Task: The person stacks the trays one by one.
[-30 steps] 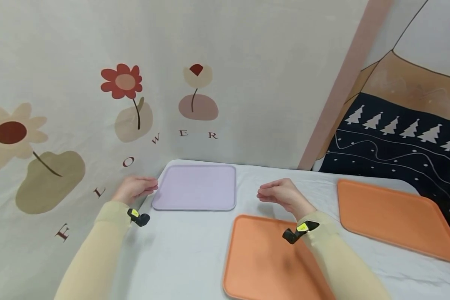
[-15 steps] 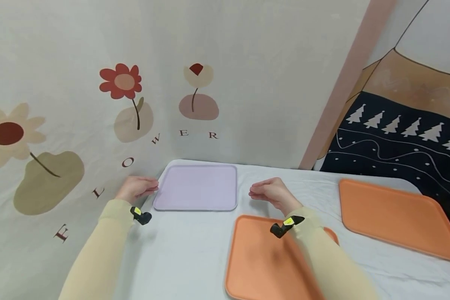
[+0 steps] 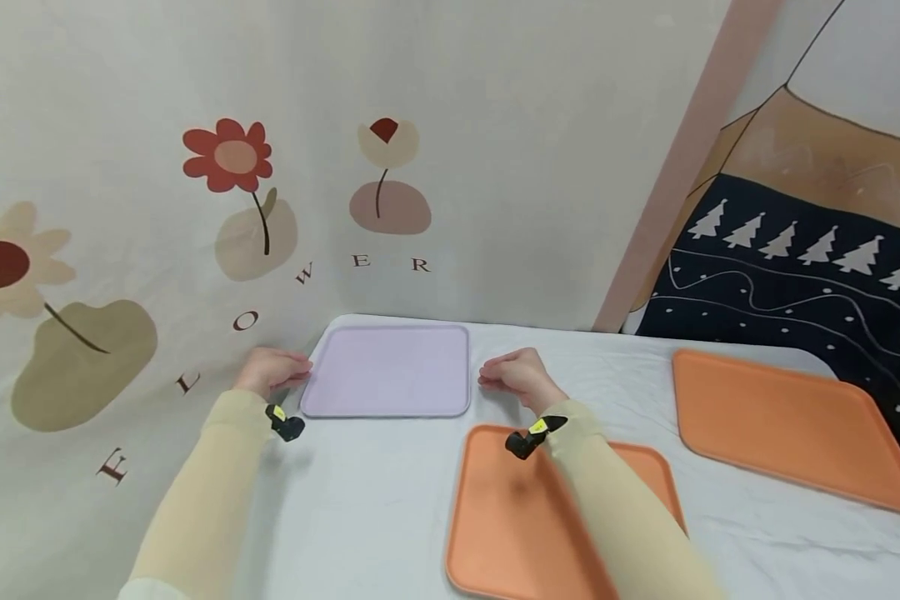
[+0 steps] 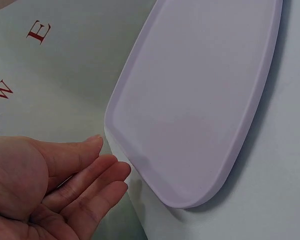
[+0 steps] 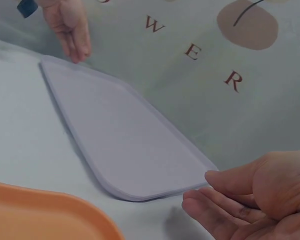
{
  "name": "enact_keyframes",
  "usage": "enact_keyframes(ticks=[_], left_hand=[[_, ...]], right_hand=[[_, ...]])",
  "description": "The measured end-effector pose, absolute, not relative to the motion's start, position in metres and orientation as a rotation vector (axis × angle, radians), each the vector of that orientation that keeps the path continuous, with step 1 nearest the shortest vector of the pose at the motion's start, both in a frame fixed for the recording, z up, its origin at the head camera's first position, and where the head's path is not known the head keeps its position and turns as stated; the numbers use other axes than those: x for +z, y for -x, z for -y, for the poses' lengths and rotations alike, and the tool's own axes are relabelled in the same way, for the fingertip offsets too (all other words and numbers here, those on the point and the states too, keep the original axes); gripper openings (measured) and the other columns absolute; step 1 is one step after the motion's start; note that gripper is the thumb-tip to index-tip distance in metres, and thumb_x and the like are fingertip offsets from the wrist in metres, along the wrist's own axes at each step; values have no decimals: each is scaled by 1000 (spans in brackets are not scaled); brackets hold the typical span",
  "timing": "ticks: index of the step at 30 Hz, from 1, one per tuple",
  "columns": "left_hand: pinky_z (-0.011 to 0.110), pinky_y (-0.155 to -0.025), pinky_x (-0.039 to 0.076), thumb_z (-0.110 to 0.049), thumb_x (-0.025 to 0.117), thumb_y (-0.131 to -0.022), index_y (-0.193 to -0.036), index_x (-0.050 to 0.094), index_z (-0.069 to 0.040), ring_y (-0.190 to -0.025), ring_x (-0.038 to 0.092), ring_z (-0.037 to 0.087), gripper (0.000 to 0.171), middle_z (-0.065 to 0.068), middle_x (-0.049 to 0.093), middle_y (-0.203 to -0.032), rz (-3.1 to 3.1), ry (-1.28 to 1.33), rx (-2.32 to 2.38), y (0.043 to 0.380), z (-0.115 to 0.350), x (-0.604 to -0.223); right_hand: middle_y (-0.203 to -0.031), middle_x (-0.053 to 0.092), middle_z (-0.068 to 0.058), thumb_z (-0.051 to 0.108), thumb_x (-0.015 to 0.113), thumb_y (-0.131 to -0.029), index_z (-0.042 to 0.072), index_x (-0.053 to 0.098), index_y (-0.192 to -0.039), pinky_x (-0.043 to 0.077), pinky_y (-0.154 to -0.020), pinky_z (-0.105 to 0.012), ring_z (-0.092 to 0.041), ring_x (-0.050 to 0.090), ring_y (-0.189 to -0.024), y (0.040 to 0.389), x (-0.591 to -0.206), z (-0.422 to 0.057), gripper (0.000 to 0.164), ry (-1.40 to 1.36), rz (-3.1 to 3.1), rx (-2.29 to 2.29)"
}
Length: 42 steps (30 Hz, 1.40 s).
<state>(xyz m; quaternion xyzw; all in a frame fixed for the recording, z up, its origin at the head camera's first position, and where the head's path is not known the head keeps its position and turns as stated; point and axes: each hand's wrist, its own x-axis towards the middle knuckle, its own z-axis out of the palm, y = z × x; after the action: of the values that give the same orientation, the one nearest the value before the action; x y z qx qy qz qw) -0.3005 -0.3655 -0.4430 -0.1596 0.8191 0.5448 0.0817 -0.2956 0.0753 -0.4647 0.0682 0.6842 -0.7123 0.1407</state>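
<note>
A lavender tray (image 3: 386, 371) lies flat at the back of the white-covered table, with nothing on it. Just off its left end is my left hand (image 3: 270, 369), fingers extended toward the rim. In the left wrist view, the thumb and fingers of that hand (image 4: 75, 180) hold nothing and a small gap parts them from the tray's edge. My right hand (image 3: 521, 375) hovers by the right end, fingers pointing left. The right wrist view shows its thumb and fingers (image 5: 205, 207) parted, close to the tray's near corner.
An orange tray (image 3: 495, 517) lies in front, under my right forearm. Another orange tray (image 3: 787, 425) is at the right. A printed cloth wall (image 3: 510, 167) stands directly behind the lavender tray and along the left side.
My right hand has moved left, toward the right end of the lavender tray. The left hand has barely shifted, and the trays stay in place.
</note>
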Motion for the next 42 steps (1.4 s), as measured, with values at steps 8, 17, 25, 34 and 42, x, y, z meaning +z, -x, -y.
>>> enact_keyframes(ticks=[8, 17, 25, 34, 42], left_hand=[[41, -94, 62, 1, 72, -98, -138, 56, 20, -88, 74, 16, 47, 25, 73, -119, -2468, 498, 1597, 301, 362, -445], [41, -93, 63, 0, 73, -99, -141, 55, 18, -97, 73, 23, 49, 33, 61, -138, -2451, 551, 1542, 302, 362, -451], [36, -88, 64, -1, 74, -99, -139, 58, 17, -93, 71, 18, 47, 30, 63, -137, -2452, 584, 1534, 306, 361, -458], [34, -87, 64, -1, 70, -100, -138, 59, 17, -92, 70, 16, 43, 28, 66, -130, -2443, 580, 1532, 308, 365, -460], [35, -93, 62, -4, 67, -103, -143, 58, 11, -118, 66, 29, 44, 31, 56, -146, -2481, 569, 1451, 318, 367, -466]], right_hand=[[-91, 77, -18, -6, 77, -92, -14, 73, -110, 66, -82, -36, -23, 78, -81, 297, -476, -63, 21, -253, -2047, -2018], [-92, 77, -21, -7, 77, -92, -16, 71, -116, 66, -78, -34, -22, 78, -78, 300, -481, -55, 26, -282, -2028, -2039], [-98, 76, -21, -7, 77, -92, -15, 72, -114, 66, -78, -34, -21, 77, -78, 302, -483, -54, 24, -318, -2041, -2015], [-102, 74, -21, -8, 77, -91, -13, 74, -108, 66, -75, -32, -22, 77, -77, 305, -482, -47, 17, -345, -2096, -1956], [-100, 76, -19, -8, 79, -90, -10, 75, -108, 66, -71, -29, -17, 74, -72, 308, -480, -43, 19, -398, -2188, -1859]])
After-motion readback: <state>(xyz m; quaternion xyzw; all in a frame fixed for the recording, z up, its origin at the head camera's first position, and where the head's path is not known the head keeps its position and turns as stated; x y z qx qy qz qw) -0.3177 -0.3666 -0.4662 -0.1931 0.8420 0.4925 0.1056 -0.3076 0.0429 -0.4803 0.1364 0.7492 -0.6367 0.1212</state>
